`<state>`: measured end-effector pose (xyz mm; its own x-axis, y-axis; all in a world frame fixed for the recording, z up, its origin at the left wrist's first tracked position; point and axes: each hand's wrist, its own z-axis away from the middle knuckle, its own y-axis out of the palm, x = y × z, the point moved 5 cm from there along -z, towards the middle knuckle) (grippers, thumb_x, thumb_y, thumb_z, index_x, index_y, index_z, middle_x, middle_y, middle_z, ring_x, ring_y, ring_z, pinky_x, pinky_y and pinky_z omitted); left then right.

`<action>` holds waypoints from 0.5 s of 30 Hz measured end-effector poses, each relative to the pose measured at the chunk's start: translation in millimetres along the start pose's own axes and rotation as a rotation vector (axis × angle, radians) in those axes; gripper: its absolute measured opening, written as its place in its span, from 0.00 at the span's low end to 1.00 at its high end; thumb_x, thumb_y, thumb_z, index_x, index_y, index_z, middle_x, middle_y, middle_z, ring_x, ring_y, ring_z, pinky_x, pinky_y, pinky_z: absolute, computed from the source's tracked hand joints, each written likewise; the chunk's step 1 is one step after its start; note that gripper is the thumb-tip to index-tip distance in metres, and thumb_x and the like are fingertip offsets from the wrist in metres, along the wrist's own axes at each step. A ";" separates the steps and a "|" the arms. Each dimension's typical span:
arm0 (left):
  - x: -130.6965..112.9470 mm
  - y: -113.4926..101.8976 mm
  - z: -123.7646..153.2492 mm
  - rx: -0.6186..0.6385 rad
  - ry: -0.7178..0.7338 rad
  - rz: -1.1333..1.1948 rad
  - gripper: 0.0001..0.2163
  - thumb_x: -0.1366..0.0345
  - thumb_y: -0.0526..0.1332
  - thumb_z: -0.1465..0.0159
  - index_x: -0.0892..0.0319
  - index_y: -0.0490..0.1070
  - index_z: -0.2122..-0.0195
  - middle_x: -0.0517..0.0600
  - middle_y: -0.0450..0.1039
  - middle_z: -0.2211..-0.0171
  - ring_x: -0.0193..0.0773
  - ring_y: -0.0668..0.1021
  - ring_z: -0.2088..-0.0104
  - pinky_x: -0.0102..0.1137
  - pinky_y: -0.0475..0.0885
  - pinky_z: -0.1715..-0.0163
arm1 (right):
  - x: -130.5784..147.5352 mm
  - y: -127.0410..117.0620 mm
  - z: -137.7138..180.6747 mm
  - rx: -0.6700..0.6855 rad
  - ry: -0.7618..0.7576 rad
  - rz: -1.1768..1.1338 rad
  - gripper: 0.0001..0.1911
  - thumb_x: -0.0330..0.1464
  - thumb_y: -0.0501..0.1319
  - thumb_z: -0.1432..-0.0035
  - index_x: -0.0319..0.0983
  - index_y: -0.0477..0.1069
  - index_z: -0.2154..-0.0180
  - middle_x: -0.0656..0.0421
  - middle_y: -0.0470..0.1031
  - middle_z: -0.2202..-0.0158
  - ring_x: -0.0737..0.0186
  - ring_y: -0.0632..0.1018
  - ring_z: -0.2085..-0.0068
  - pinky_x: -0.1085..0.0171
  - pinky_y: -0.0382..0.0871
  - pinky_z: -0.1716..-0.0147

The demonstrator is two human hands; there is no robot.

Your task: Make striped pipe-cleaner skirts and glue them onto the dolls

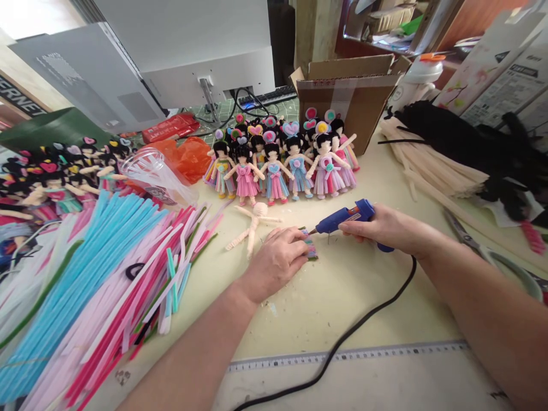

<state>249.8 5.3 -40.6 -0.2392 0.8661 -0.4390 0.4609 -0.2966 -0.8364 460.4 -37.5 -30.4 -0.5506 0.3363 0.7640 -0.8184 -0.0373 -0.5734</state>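
My right hand [383,227] grips a blue hot glue gun [347,217], its nozzle pointing left at a small striped pipe-cleaner piece [310,245] on the table. My left hand [278,260] lies palm down with fingers pressing that striped piece flat. Just left of it lies a bare cream pipe-cleaner doll body [253,222]. A row of finished dolls in pastel dresses [282,165] stands behind. The gun's black cord [355,331] trails toward me.
A big heap of coloured pipe cleaners [98,279] fills the left. More dolls [55,177] lie far left beside a clear plastic cup [149,171]. Cardboard box [346,97], cream and black pipe cleaners [445,154], scissors [471,240] right. A ruler [342,355] lies near.
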 end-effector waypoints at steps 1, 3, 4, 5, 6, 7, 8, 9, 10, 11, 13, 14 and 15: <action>-0.1 0.0 0.0 0.002 0.001 0.003 0.06 0.68 0.61 0.33 0.56 0.77 0.57 0.53 0.75 0.52 0.43 0.75 0.46 0.43 0.70 0.44 | -0.2 0.1 -0.1 0.000 0.004 -0.004 0.20 0.52 0.64 0.51 0.42 0.71 0.73 0.65 0.70 0.80 0.67 0.67 0.77 0.66 0.58 0.78; 0.1 0.1 -0.1 0.007 -0.001 0.006 0.06 0.69 0.62 0.34 0.56 0.77 0.57 0.53 0.75 0.52 0.43 0.76 0.46 0.43 0.70 0.44 | -0.8 0.3 -0.5 -0.001 0.009 -0.008 0.20 0.52 0.64 0.51 0.42 0.71 0.72 0.65 0.69 0.80 0.67 0.67 0.77 0.66 0.57 0.78; 0.1 0.1 -0.2 0.007 -0.001 0.008 0.06 0.69 0.61 0.34 0.56 0.77 0.57 0.53 0.75 0.52 0.42 0.76 0.46 0.43 0.70 0.44 | -1.1 0.5 -0.7 0.000 0.010 -0.008 0.20 0.52 0.64 0.51 0.41 0.71 0.72 0.65 0.70 0.80 0.67 0.67 0.77 0.66 0.57 0.78; 0.2 0.1 -0.2 0.006 0.000 0.009 0.07 0.69 0.61 0.34 0.56 0.77 0.57 0.53 0.75 0.52 0.42 0.76 0.46 0.43 0.70 0.44 | -1.5 0.8 -1.0 -0.001 0.011 -0.008 0.20 0.52 0.64 0.51 0.41 0.71 0.73 0.65 0.70 0.80 0.67 0.67 0.77 0.66 0.58 0.78; 0.2 0.2 -0.2 0.005 0.002 0.009 0.07 0.69 0.61 0.34 0.57 0.77 0.57 0.53 0.75 0.52 0.42 0.76 0.47 0.43 0.70 0.44 | -1.9 1.2 -1.4 -0.002 0.013 -0.008 0.20 0.52 0.64 0.51 0.41 0.71 0.73 0.65 0.70 0.80 0.67 0.67 0.77 0.66 0.58 0.77; 0.2 0.2 -0.3 0.004 0.005 0.008 0.07 0.69 0.61 0.34 0.57 0.77 0.57 0.53 0.75 0.52 0.43 0.76 0.47 0.43 0.70 0.44 | -2.2 1.4 -1.8 -0.007 0.015 -0.007 0.21 0.53 0.63 0.51 0.41 0.71 0.73 0.64 0.70 0.80 0.67 0.67 0.77 0.66 0.58 0.77; 0.1 0.2 -0.3 0.003 0.007 0.006 0.07 0.69 0.61 0.34 0.57 0.77 0.57 0.53 0.75 0.52 0.43 0.76 0.47 0.43 0.70 0.44 | -2.3 1.5 -2.1 -0.015 0.016 -0.004 0.21 0.53 0.63 0.51 0.41 0.71 0.73 0.64 0.71 0.79 0.67 0.67 0.77 0.66 0.59 0.77; 0.0 0.2 -0.3 0.003 0.010 0.005 0.06 0.69 0.61 0.34 0.57 0.77 0.57 0.53 0.75 0.52 0.43 0.76 0.47 0.43 0.70 0.44 | -2.2 1.6 -2.5 -0.022 0.018 0.000 0.22 0.53 0.63 0.51 0.40 0.71 0.74 0.64 0.71 0.79 0.67 0.67 0.77 0.66 0.59 0.77; 0.0 0.2 -0.3 0.004 0.012 0.004 0.06 0.69 0.61 0.34 0.57 0.77 0.57 0.53 0.75 0.52 0.43 0.76 0.47 0.43 0.70 0.44 | -1.8 1.7 -2.8 -0.029 0.020 0.004 0.22 0.53 0.63 0.51 0.40 0.71 0.74 0.63 0.71 0.79 0.67 0.67 0.77 0.66 0.59 0.77; -0.1 0.3 -0.3 0.006 0.013 0.004 0.06 0.69 0.61 0.34 0.57 0.77 0.57 0.53 0.75 0.52 0.43 0.76 0.46 0.43 0.70 0.44 | -1.4 1.8 -3.0 -0.036 0.024 0.006 0.21 0.53 0.63 0.52 0.40 0.71 0.74 0.63 0.71 0.80 0.67 0.67 0.77 0.66 0.59 0.78; -0.2 0.4 -0.3 0.009 0.015 0.005 0.06 0.69 0.61 0.33 0.57 0.77 0.57 0.53 0.75 0.52 0.43 0.75 0.46 0.43 0.70 0.44 | -0.3 1.9 -3.1 -0.044 0.035 0.003 0.20 0.52 0.63 0.53 0.40 0.71 0.75 0.63 0.70 0.80 0.67 0.67 0.77 0.66 0.58 0.78; -0.2 0.5 -0.4 0.012 0.015 0.005 0.06 0.69 0.61 0.33 0.57 0.77 0.57 0.53 0.75 0.52 0.43 0.75 0.46 0.43 0.70 0.44 | 0.2 2.0 -3.1 -0.046 0.038 -0.001 0.20 0.51 0.64 0.53 0.40 0.71 0.75 0.63 0.70 0.80 0.68 0.66 0.78 0.66 0.57 0.79; -0.2 0.6 -0.4 0.014 0.015 0.005 0.06 0.69 0.61 0.33 0.57 0.77 0.58 0.53 0.75 0.52 0.43 0.75 0.46 0.43 0.70 0.44 | 0.7 1.9 -3.1 -0.048 0.040 -0.006 0.20 0.51 0.64 0.54 0.40 0.71 0.75 0.63 0.70 0.81 0.68 0.66 0.78 0.66 0.57 0.79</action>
<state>250.5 5.2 -40.9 -0.2244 0.8703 -0.4383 0.4499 -0.3065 -0.8388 458.9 -34.4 -31.8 -0.5376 0.3736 0.7559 -0.8126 0.0096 -0.5827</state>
